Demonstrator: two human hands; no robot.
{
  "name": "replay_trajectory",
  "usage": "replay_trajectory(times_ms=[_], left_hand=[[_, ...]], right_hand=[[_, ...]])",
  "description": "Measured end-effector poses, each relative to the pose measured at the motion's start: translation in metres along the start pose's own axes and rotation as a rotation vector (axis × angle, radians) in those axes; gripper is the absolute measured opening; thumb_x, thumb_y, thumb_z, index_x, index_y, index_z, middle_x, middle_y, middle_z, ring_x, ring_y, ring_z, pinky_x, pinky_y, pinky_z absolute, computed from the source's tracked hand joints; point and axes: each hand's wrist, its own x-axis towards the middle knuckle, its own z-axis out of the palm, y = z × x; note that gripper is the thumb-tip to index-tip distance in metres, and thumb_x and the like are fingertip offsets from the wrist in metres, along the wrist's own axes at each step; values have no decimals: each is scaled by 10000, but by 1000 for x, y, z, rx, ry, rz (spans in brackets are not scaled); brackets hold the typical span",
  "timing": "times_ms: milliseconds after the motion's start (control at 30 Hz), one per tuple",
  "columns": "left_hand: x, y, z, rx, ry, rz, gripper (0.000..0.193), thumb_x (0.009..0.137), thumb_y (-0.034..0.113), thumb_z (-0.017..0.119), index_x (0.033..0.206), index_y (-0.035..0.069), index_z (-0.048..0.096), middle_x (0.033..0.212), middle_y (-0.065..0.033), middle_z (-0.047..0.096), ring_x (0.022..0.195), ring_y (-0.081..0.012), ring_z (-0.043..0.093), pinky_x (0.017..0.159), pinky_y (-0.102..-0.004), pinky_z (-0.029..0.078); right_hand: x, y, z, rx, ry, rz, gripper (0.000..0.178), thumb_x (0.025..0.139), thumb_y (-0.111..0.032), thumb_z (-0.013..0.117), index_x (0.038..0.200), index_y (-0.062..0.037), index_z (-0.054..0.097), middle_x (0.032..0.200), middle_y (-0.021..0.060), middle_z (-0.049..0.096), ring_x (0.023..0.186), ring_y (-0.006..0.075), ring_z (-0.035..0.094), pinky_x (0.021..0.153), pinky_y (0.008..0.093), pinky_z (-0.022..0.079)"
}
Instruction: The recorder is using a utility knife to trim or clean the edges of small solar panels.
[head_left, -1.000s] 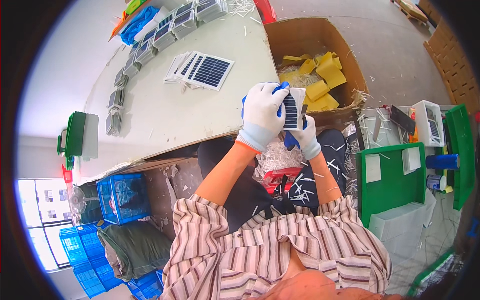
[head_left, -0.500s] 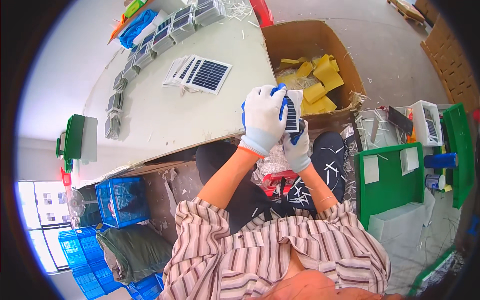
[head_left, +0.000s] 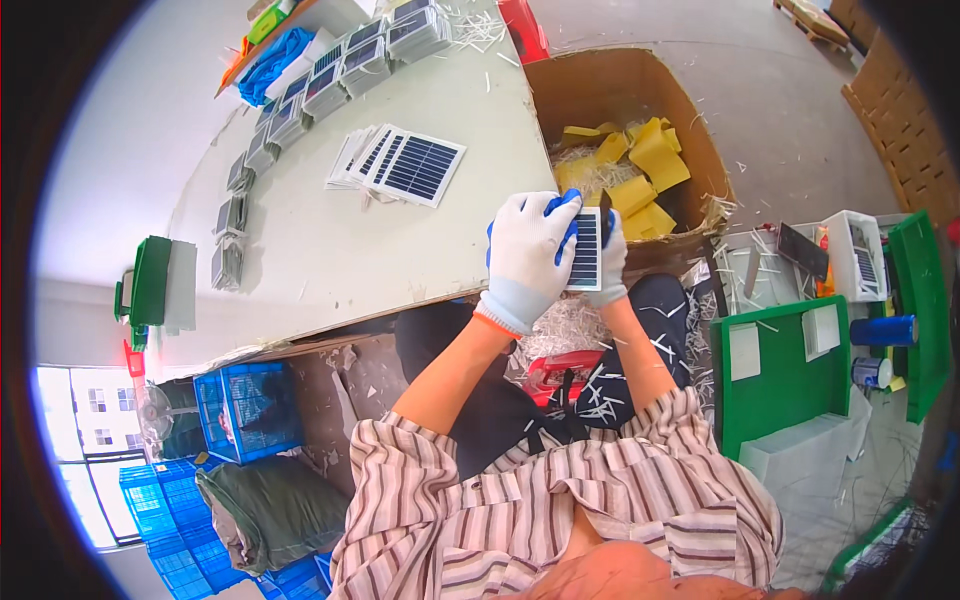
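Note:
My left hand (head_left: pixel 527 250), in a white knit glove with blue-coated fingertips, grips the left edge of a small solar panel (head_left: pixel 585 255). The panel has dark cells and a white border, and is held upright over my lap by the table's edge. At its right side is my gloved right hand (head_left: pixel 614 262), partly hidden behind it. Its fingers look closed around a small dark object (head_left: pixel 606 204) whose kind I cannot make out. On the white table (head_left: pixel 400 250), a fanned pile of similar solar panels (head_left: pixel 418 170) lies beyond my left hand.
Stacks of solar panels (head_left: pixel 325 92) line the table's far left side. A cardboard box (head_left: pixel 690 110) holding yellow scraps and white strips stands ahead on the right. Right of my legs are a green tray (head_left: pixel 785 375) and a white bin (head_left: pixel 856 240). A red object (head_left: pixel 562 375) sits between my legs.
The solar panel has turned to face up more squarely, showing more of its cells. My right hand has moved up along its right side; my left hand has shifted little.

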Motion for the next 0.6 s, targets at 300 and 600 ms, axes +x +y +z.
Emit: replay_trajectory(times_ms=[300,600], left_hand=[[-6,-7,-17,52,-99,-43,540,718,115,710,1237,66,570,1184,-146,555,1113,-343,513,972,-442,401],[7,-5,-12,9,11,81,485,703,22,667,1182,68,606,1164,-138,578,1105,-333,525,967,-436,421]], right_hand=[[-59,-62,-36,-156,-373,-51,340,812,-133,702,1107,17,624,887,16,672,800,54,572,750,242,490],[-60,-61,-22,-202,-391,-59,203,791,-149,692,922,-3,638,726,27,647,664,91,602,610,260,496]])
